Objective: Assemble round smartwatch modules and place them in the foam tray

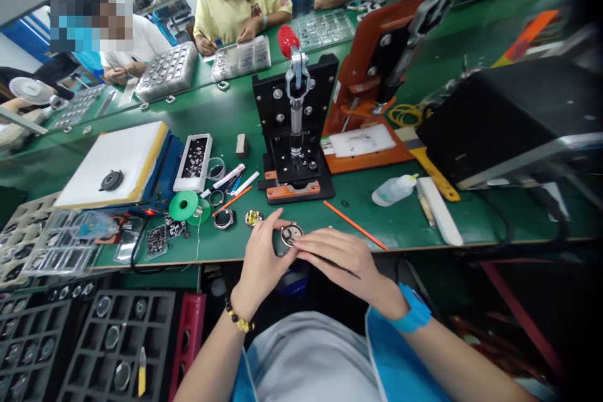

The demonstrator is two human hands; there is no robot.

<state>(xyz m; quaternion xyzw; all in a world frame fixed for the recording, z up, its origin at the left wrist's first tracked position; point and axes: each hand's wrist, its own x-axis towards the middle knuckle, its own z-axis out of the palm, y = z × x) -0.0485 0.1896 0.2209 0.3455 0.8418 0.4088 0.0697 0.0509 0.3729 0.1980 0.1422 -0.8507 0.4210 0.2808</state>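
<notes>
My left hand (262,254) pinches a round watch case (291,234) by its rim, thumb and forefinger on either side, just over the bench's front edge. The inside of the case faces up, with dark and pale parts in it too small to make out. Closed around thin dark tweezers (333,262), my right hand (346,256) has its fingertips at the right side of the case. The tweezers' tip is hidden by the fingers. Close behind my left hand lie a small round part with yellow on it (254,218) and a dark watch case (225,219).
A black lever press (296,119) stands straight ahead, with an orange press (358,81) behind it. To the left are a green wire spool (184,205), pens (226,179) and a white-topped blue box (113,157). A squeeze bottle (393,191) lies right. Co-workers sit across the bench.
</notes>
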